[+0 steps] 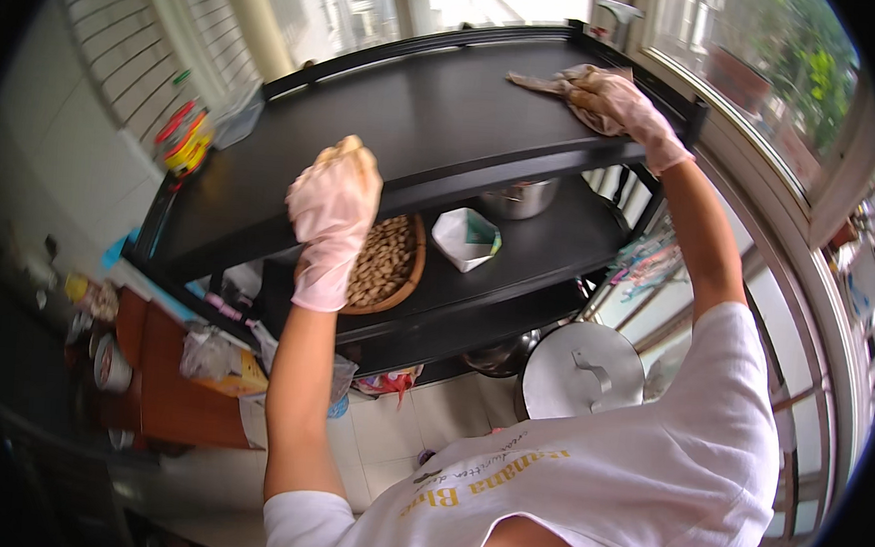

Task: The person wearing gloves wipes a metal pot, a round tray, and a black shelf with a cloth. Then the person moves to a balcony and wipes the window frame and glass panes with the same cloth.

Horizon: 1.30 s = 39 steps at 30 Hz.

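My right hand (pixel 617 108), in a pale pink glove, holds a crumpled grey-brown cloth (pixel 585 125) against the right end of a black shelf's top board (pixel 417 107). One corner of the cloth trails to the left over the board. Above the front edge of that board is my left hand (pixel 335 192), gloved too, its fingers bunched together. Whether it grips the edge or anything else is hidden. On the tier below, a round wooden bowl of unshelled peanuts (pixel 385 270) is partly covered by my left wrist. A folded paper box (pixel 466 239) stands beside the bowl.
A red-lidded jar (pixel 184 141) and a clear plastic container (pixel 238 118) stand at the top board's left end. A metal pot (pixel 521 200) sits on the middle tier. A large lidded pot (pixel 585 373) is at lower right, near the window frame (pixel 745 149).
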Each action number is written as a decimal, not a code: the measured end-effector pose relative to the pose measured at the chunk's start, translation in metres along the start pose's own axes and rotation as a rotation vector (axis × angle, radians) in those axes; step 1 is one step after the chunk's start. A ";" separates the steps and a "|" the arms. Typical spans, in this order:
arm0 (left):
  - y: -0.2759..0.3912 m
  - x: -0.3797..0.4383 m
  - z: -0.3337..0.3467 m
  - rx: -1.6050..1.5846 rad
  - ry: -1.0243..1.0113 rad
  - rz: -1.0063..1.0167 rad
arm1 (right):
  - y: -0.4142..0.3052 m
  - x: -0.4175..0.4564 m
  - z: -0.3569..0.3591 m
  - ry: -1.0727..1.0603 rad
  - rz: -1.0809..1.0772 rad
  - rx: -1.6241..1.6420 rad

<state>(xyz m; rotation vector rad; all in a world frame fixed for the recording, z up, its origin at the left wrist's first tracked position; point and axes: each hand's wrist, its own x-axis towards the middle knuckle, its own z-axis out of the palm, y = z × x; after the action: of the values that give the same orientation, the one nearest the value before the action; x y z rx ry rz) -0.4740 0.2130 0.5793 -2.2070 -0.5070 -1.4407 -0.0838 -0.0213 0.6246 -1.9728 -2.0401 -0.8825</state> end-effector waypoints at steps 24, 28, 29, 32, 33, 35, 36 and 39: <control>-0.179 -0.104 -0.113 -0.300 0.549 -0.837 | -0.380 0.285 0.015 -0.261 -0.245 0.774; -0.221 -0.103 -0.113 -0.317 0.401 -0.979 | -0.421 0.335 0.047 -0.178 -0.261 0.984; -0.221 -0.095 -0.115 -0.360 0.348 -0.969 | -0.429 0.347 0.063 -0.188 -0.169 1.177; -0.260 -0.116 -0.085 -0.324 0.405 -0.869 | -0.467 0.394 0.064 -0.038 0.137 1.824; -0.262 -0.118 -0.076 -0.272 0.443 -0.800 | -0.470 0.406 0.054 -0.054 0.135 2.019; -0.262 -0.118 -0.070 -0.238 0.477 -0.784 | -0.489 0.433 0.056 0.023 0.285 1.643; -0.262 -0.119 -0.066 -0.240 0.494 -0.767 | -0.500 0.441 0.057 -0.122 0.349 1.428; -0.258 -0.118 -0.056 -0.196 0.527 -0.690 | -0.517 0.456 0.107 0.048 0.177 1.343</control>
<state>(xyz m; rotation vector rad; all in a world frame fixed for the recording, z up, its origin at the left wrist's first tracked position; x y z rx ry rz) -0.6992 0.3895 0.5341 -1.7257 -1.0226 -2.4149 -0.5986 0.4495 0.6180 -1.2300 -1.5862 0.4479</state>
